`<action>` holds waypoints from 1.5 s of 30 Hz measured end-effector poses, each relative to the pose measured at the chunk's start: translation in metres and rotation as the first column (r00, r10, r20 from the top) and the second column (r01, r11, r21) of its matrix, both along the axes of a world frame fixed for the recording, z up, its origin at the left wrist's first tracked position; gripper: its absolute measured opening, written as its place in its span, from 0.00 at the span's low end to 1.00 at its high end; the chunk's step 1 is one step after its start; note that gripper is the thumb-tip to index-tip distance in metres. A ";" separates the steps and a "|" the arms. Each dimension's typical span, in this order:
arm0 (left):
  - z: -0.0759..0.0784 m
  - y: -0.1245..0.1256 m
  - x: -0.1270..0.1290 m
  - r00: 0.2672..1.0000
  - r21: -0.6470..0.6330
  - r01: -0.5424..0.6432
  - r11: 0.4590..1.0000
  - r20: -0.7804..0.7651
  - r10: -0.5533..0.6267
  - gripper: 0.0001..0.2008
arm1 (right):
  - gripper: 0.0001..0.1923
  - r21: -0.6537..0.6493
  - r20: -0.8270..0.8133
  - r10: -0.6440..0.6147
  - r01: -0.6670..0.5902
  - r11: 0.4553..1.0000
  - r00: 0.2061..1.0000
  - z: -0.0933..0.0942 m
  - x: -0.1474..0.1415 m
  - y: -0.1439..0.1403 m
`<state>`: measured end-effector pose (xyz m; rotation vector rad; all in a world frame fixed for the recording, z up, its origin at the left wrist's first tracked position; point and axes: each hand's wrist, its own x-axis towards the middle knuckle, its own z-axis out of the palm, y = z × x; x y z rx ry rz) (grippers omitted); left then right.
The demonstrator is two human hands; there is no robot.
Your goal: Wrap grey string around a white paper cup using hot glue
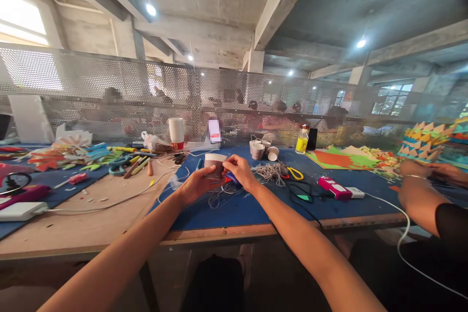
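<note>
A paper cup (215, 160) with a pale rim and a brownish-grey covering is in the grip of my left hand (195, 184), above the blue mat. My right hand (239, 170) is closed in a pinch against the cup's right side, just under the rim. What lies between those fingertips is too small to make out. Below and right of the cup is a blue and red tool (234, 180), partly covered by my hands. A heap of grey cord (272, 172) lies right of my right hand, beside yellow-handled scissors (295, 173).
Behind are several wrapped cups (257, 149), a stack of paper cups (176, 130), a phone (214, 130) and a yellow-labelled bottle (302, 140). Tools and scraps (98, 156) crowd the left. A pink glue gun (334, 188) sits right. Another person's hands (417, 175) are at the far right.
</note>
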<state>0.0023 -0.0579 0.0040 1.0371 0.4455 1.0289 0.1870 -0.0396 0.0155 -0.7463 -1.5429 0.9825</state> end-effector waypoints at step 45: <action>0.000 0.004 -0.001 0.997 0.043 -0.075 0.996 -0.020 0.076 0.21 | 0.12 0.161 0.131 -0.118 0.096 0.982 0.984 -0.009 -0.004 0.001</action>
